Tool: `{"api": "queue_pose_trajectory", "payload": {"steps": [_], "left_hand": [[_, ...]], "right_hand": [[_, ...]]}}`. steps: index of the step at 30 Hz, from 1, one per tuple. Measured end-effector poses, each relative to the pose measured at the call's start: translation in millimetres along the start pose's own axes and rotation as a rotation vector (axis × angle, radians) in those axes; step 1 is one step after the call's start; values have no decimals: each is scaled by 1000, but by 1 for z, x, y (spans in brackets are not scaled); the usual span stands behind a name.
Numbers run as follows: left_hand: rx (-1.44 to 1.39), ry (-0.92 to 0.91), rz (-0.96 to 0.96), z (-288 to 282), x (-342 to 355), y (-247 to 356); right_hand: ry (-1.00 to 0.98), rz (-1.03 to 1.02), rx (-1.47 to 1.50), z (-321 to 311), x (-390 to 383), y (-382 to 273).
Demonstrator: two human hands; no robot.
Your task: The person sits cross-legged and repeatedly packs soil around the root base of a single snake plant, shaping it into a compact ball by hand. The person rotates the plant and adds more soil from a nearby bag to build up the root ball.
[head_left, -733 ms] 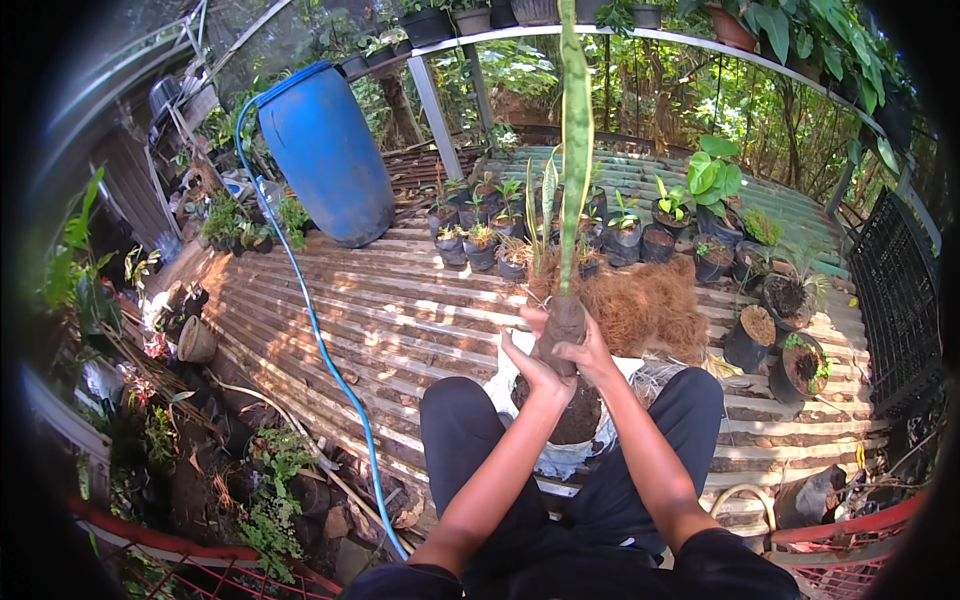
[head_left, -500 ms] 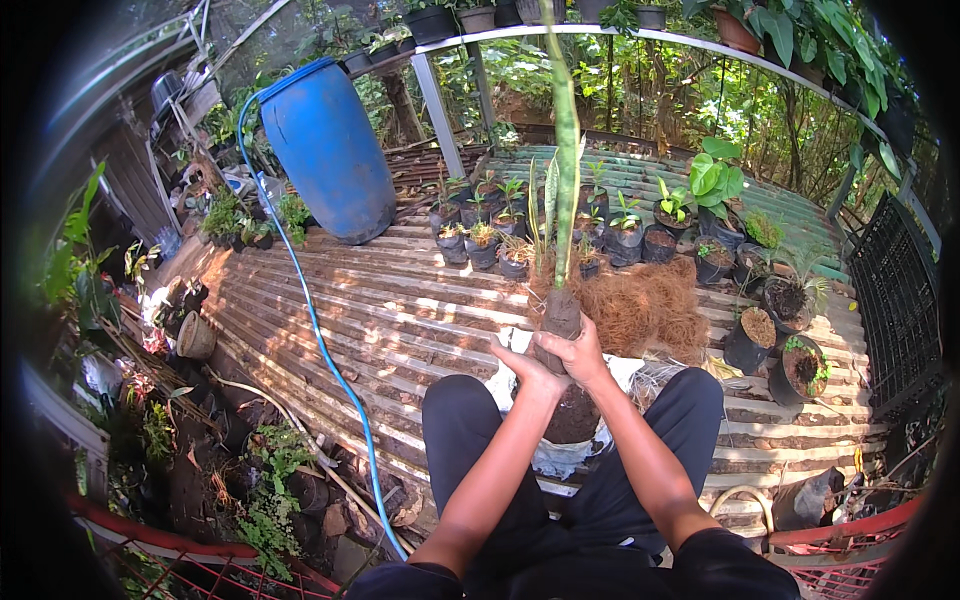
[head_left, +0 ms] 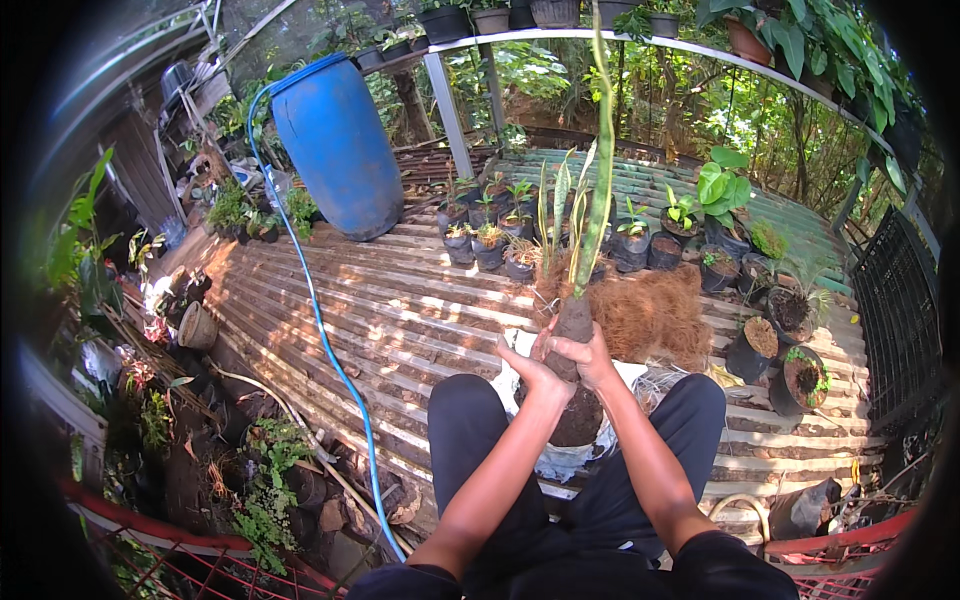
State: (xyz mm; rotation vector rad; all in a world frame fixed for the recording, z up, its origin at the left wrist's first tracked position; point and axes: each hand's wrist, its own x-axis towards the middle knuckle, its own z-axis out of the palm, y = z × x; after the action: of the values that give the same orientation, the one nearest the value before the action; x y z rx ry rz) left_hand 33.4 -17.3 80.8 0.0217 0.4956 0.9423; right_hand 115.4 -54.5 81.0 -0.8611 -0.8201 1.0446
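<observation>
A tall snake plant (head_left: 601,170) rises between my knees, its single green leaf pointing away from me and leaning slightly right. Dark, moist soil is packed in a clump (head_left: 574,322) around its base. My left hand (head_left: 538,370) cups this clump from the left, thumb raised and apart. From the right, my right hand (head_left: 585,355) wraps it, the thumb pressed across its front. Some fingers are hidden behind the clump. Just below my hands lies a mass of dark soil (head_left: 577,422) in a white sack (head_left: 562,462) with its edges folded out.
Brown coconut fibre (head_left: 655,315) lies beyond the sack. Several potted plants (head_left: 630,245) line the corrugated sheeting (head_left: 400,300). A blue barrel (head_left: 340,150) stands at the far left, with a blue hose (head_left: 335,360) running toward me. A black plastic crate (head_left: 905,310) leans at the right.
The plant's top has swung to the right, so the leaf leans more. Both hands have shifted slightly right with the soil clump, keeping hold of it. The view has moved a little.
</observation>
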Motion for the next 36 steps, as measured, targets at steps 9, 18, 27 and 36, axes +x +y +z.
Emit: {"api": "queue_pose_trajectory", "payload": {"steps": [9, 18, 27, 36], "left_hand": [[-28, -154, 31, 7, -5, -4], [-73, 37, -111, -7, 3, -1], [-69, -157, -89, 3, -6, -5], [-54, 43, -113, 1, -3, 0]], "right_hand": [[-12, -207, -169, -9, 2, -30], [127, -69, -119, 0, -2, 7], [-43, -319, -184, -11, 5, -20], [217, -71, -130, 2, 1, 2]]}}
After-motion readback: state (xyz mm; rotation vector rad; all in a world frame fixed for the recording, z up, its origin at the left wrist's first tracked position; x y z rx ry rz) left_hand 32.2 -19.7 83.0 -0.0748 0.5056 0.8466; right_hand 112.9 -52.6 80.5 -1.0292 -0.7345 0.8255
